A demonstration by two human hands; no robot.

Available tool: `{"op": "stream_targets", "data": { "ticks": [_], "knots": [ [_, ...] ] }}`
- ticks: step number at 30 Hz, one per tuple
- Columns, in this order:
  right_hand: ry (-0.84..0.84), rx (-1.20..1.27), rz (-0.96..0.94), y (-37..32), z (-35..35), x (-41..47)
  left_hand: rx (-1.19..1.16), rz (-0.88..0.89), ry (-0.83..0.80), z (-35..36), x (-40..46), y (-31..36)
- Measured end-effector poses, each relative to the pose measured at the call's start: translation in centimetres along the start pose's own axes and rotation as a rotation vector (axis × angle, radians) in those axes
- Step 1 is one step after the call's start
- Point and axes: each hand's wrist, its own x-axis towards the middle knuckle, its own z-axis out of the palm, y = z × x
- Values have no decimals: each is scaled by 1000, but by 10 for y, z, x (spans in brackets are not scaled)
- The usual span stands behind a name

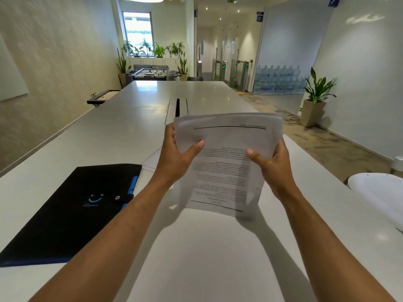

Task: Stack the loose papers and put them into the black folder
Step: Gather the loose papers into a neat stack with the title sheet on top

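Stack of printed papers (226, 162): one, held up off the table in both hands, tilted, text upside down to the wearer; top edges fan slightly, so sheets are not squared; sheet count cannot be told.
Left hand (176, 158): grips the stack's left edge, thumb pressed on the front face, fingers hidden behind.
Right hand (273, 166): grips the right edge, thumb on the front face, fingers wrapped behind.
Black folder (72, 212): one, flat on the table, left of the forearms, well apart from the papers; snap strap fastened, blue trim along its right and near edges, blue logo on the cover.
White table (207, 258): one, long; bare surface under and ahead of the hands; left edge runs near the wall, right edge borders open carpeted floor.
Cable hatch (177, 108): one, recessed in the tabletop just beyond the papers.
White rounded object (379, 192): one, on the table's right edge, partly cut off.
Potted plant (316, 99): one on the right floor.
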Motion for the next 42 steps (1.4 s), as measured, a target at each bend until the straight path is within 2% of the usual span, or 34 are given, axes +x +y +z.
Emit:
{"op": "stream_targets", "data": {
  "ticks": [5, 8, 14, 18, 22, 29, 34, 38, 42],
  "knots": [
    [83, 14, 12, 16, 9, -11, -77, -75, 64, 6, -9, -16],
    [101, 53, 16, 18, 17, -11, -48, -110, 66, 7, -7, -19],
    [160, 27, 14, 17, 26, -8, 26, -104, 161, 12, -4, -15],
    [159, -20, -73, 4, 29, -3, 56, -60, 213, 13, 1, -1],
    [100, -59, -92, -3, 21, 0, 103, -15, 177, 6, 4, 6],
    [66, -72, -28, 3, 22, 2, 62, -58, 78, 2, 0, -5],
    [58, -35, -14, 15, 23, -2, -100, -197, 34, -3, 1, -16],
    [89, -55, -30, 16, 36, -4, -65, -242, 80, 7, -4, -24],
    [137, -99, -135, 4, 36, 3, -5, -136, 132, 6, 3, -14]
  ]
}}
